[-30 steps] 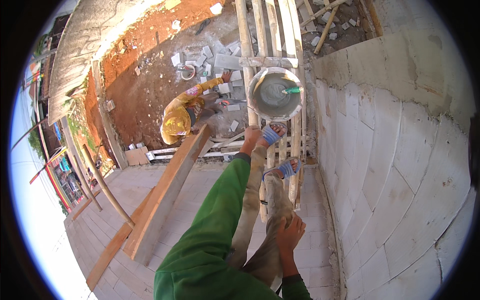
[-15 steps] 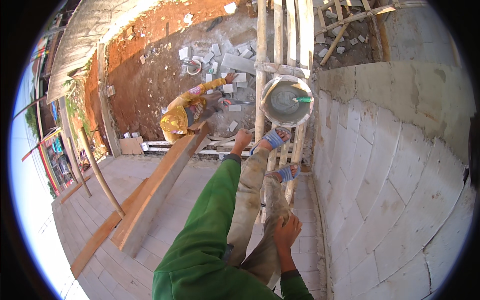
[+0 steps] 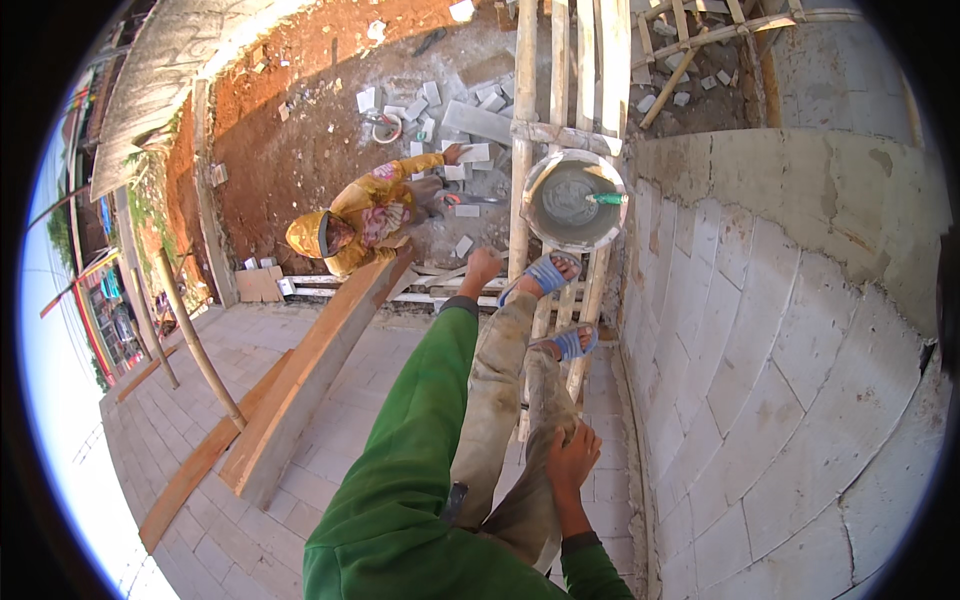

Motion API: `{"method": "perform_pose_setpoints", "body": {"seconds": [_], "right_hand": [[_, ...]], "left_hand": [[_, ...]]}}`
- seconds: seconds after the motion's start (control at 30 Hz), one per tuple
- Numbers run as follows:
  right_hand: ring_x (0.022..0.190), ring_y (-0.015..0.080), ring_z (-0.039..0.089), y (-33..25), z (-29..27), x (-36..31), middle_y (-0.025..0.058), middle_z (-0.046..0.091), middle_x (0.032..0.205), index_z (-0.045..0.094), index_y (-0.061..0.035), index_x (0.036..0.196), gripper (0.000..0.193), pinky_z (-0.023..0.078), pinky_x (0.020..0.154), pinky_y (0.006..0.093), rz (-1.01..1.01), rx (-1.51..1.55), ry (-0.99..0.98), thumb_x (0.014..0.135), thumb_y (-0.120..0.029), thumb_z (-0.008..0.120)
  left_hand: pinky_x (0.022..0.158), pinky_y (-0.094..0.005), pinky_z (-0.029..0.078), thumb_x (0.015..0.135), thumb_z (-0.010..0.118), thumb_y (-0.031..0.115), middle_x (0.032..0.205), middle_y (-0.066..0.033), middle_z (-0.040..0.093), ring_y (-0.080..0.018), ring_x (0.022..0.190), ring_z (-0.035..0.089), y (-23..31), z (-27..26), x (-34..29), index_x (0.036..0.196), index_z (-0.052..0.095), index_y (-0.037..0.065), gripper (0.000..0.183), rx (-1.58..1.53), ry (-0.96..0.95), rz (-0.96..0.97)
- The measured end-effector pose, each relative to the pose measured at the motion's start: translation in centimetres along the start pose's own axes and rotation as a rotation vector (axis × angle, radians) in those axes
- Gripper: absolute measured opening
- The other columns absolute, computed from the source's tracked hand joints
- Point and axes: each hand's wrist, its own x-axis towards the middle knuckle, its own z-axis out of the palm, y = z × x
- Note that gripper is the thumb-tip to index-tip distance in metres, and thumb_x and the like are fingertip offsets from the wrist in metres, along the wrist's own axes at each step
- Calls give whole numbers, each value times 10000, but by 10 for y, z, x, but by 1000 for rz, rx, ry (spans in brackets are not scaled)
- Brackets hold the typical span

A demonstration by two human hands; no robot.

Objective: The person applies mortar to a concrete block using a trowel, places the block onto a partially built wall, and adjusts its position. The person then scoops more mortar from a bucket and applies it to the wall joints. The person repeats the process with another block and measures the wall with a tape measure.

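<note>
My left hand (image 3: 484, 266), at the end of a stretched-out green sleeve, is closed like a fist beside my left foot. Whatever its fingers hold, if anything, is hidden. My right hand (image 3: 573, 456) rests on my right trouser leg (image 3: 545, 420), fingers laid over the cloth and slightly apart. Beyond my feet, in blue striped sandals (image 3: 572, 343), a bucket (image 3: 540, 232) stands on the bamboo poles. Grey wet mortar (image 3: 568, 203) lies inside it, and a green-handled tool (image 3: 605, 199) sticks out over its right rim. Neither hand touches the bucket.
Bamboo scaffold poles (image 3: 525, 90) run ahead under my feet. A pale block wall (image 3: 740, 370) rises close on the right. A long beam (image 3: 315, 385) slants at left. Below, a person in a yellow top (image 3: 372, 205) reaches among scattered pale blocks (image 3: 475, 152).
The person below has turned the head up and shifted left, one hand still at the blocks. My left hand has risen slightly in the view. My right hand stays on my leg.
</note>
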Motion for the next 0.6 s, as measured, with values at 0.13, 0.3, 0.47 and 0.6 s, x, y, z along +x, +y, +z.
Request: {"method": "perform_pose_setpoints", "body": {"seconds": [0.13, 0.3, 0.47, 0.6], "right_hand": [[1236, 371, 494, -1, -5, 3, 150, 594, 1277, 593, -36, 1295, 433, 379, 1048, 521, 0, 3, -11, 940, -279, 641], [1234, 369, 495, 1, -4, 5, 150, 593, 1281, 590, -35, 1300, 437, 379, 1051, 514, -1, -9, -2, 944, -282, 644], [1228, 367, 494, 0, -7, 6, 149, 592, 1284, 590, -33, 1295, 437, 378, 1048, 515, 3, -7, -21, 940, -281, 652], [1222, 368, 493, 1, -6, 6, 146, 591, 1282, 591, -31, 1288, 434, 379, 1043, 519, -5, -11, -15, 938, -277, 655]], "left_hand": [[929, -503, 534, 866, 561, 246, 1034, -294, 704, -469, 1057, 671, 6, -9, -2, 971, 765, 34, 313, 8, 6, -2], [935, -489, 536, 829, 569, 183, 1017, -279, 717, -452, 1038, 684, 22, -15, -8, 963, 773, 47, 280, 27, 1, 42], [951, -476, 534, 801, 589, 129, 1013, -261, 733, -428, 1049, 694, 18, -15, -10, 962, 787, 75, 261, -6, -26, 37], [958, -472, 533, 794, 625, 140, 1035, -270, 731, -427, 1066, 690, 16, -10, -8, 993, 783, 71, 263, 39, -63, 29]]}}
